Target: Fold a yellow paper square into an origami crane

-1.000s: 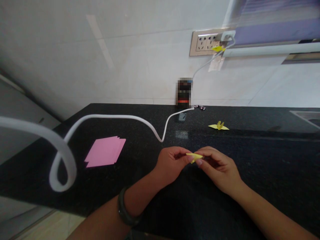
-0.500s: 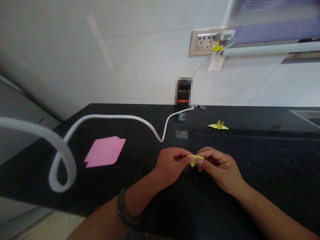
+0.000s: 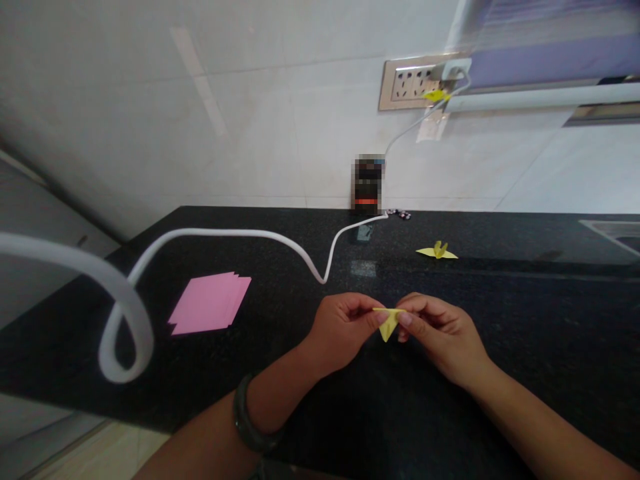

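Observation:
Between both hands, above the dark countertop [image 3: 280, 293], is a small folded yellow paper [image 3: 389, 327], its tip pointing down as a triangle. My left hand [image 3: 345, 333] pinches its left corner between thumb and fingers. On the other side my right hand [image 3: 445, 337] is closed on the right corner, thumb in front. The fingertips cover the paper's two ends. Farther back on the right lies another folded yellow paper piece [image 3: 437, 252], with two long points and raised flaps in the middle.
Pink paper sheets [image 3: 210, 303] lie stacked at the left. A thick white cable [image 3: 225, 233] loops across the counter's left side. Against the wall stands a blurred-out phone-like object [image 3: 367, 183], below a socket panel [image 3: 410, 85] with a plugged-in charger [image 3: 455, 69]. A sink edge [image 3: 607, 237] shows at the far right.
The yellow paper has tilted in my fingers, so more of its triangular face shows below the top edge. Both hands have stayed nearly in place.

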The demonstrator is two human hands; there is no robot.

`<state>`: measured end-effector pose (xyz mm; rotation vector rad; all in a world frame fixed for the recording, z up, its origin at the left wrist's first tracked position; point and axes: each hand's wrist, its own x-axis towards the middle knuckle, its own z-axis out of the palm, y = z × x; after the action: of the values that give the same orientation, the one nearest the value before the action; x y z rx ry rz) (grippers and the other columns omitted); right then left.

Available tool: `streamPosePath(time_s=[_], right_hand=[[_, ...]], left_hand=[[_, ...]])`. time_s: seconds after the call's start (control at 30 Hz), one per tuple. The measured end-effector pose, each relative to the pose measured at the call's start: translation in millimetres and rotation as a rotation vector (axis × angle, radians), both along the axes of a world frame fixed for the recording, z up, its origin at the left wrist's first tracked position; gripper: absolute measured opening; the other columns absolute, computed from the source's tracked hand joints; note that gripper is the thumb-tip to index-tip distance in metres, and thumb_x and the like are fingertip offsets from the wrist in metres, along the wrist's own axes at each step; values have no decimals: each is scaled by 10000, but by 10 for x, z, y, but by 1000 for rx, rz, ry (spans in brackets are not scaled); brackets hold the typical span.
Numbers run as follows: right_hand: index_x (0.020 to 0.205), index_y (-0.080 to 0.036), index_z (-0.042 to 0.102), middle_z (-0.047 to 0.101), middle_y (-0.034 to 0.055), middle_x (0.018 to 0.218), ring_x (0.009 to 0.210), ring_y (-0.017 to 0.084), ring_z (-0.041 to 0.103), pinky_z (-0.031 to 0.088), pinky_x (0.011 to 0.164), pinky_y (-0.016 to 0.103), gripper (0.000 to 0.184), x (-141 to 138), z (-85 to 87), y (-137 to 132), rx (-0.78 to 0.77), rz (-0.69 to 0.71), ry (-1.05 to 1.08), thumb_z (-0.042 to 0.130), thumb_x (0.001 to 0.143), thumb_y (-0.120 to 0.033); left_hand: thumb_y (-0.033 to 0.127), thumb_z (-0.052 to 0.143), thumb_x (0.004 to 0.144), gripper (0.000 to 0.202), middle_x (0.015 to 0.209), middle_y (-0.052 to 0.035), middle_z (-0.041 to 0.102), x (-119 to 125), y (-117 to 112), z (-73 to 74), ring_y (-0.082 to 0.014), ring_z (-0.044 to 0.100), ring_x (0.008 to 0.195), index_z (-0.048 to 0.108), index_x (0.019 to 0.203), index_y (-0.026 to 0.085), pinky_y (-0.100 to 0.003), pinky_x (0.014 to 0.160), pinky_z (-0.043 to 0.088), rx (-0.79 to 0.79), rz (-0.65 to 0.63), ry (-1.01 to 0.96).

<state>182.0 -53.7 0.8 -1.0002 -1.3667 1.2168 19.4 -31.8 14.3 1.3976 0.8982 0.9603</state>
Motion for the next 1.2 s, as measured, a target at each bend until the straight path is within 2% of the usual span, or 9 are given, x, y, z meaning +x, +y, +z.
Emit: streamPosePath(time_s=[0.23, 0.37, 0.53, 0.67, 0.77, 1.0, 1.2], right_hand=[[722, -172, 593, 554, 6, 683, 545, 87, 479, 385, 536, 235, 85, -38, -50, -20, -69, 14, 134, 539, 774, -212], [711, -172, 599, 554, 14, 661, 600, 116, 508, 394, 555, 245, 74, -13, -9, -12, 52, -38, -69, 557, 756, -215], [743, -168, 581, 547, 31, 704, 639, 135, 517, 402, 582, 263, 58, 38, 42, 13, 227, -88, -402, 538, 759, -203], [771, -168, 568, 545, 38, 731, 668, 139, 517, 406, 608, 267, 57, 32, 75, 18, 334, -11, -562, 511, 765, -172], [749, -170, 554, 540, 31, 715, 666, 132, 513, 404, 609, 258, 88, 34, 98, 8, 375, 37, -606, 474, 779, -149], [727, -177, 532, 525, 21, 700, 643, 125, 503, 398, 585, 244, 134, 72, 154, 11, 320, 111, -629, 425, 806, -184], [787, -182, 552, 531, 27, 718, 660, 129, 502, 403, 604, 246, 174, 98, 236, -12, 224, 188, -568, 387, 837, -210]], left_hand=[[244, 573, 696, 139, 621, -8, 604, 14, -9, 27, -78, 518, 563, 615, 686, 112, -191, 562, 416, -41, -25, -38], [257, 524, 733, 177, 623, -13, 606, -6, 36, 15, -88, 529, 580, 622, 718, 111, -198, 578, 421, 4, -17, 81], [282, 476, 764, 209, 714, -28, 623, -43, 59, -18, -113, 547, 652, 623, 776, 133, -212, 595, 409, 236, -64, 311], [233, 433, 788, 203, 714, -13, 616, -53, 36, 12, -112, 537, 679, 615, 749, 153, -223, 645, 388, 470, -87, 493], [190, 415, 790, 199, 741, -18, 617, -47, 17, 42, -114, 538, 718, 605, 751, 147, -225, 685, 380, 555, -130, 536], [202, 431, 782, 185, 725, -9, 620, -59, 12, 59, -105, 539, 687, 606, 749, 152, -212, 660, 380, 524, -125, 518], [225, 434, 777, 197, 708, -8, 620, -74, 10, 96, -107, 539, 656, 616, 745, 156, -207, 619, 384, 451, -130, 491]])
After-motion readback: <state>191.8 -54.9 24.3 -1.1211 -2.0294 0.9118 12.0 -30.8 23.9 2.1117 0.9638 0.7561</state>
